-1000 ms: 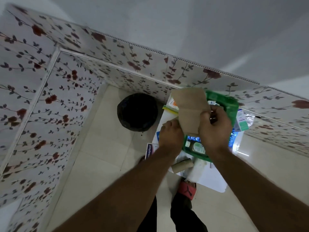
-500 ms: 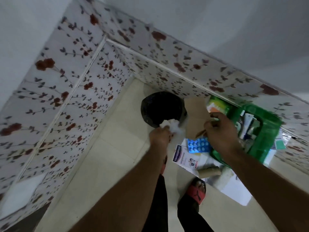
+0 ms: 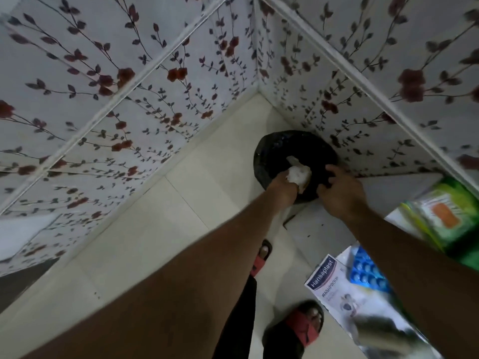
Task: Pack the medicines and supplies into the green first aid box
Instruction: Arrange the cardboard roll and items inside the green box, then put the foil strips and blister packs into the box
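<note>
My left hand (image 3: 282, 186) is shut on a crumpled white wad (image 3: 299, 174) and holds it over the round black bin (image 3: 274, 154) in the corner of the floor. My right hand (image 3: 339, 193) hovers over the bin's right side with its fingers apart and nothing visible in it. At the lower right lie a Hansaplast plaster box (image 3: 326, 278) and a blue blister pack (image 3: 365, 273) on a white surface. A blurred green strip at the right edge (image 3: 466, 255) looks like part of the green first aid box; most of it is out of frame.
A green packet with an orange patch (image 3: 440, 216) lies at the right edge. Floral-patterned walls meet in a corner just behind the bin. My feet in red sandals (image 3: 303, 325) stand on the pale tiled floor beside the white surface.
The view swung left from the box to the bin. Both hands moved over the bin. The brown cardboard that my right hand held is no longer in it. My left hand still holds the white wad.
</note>
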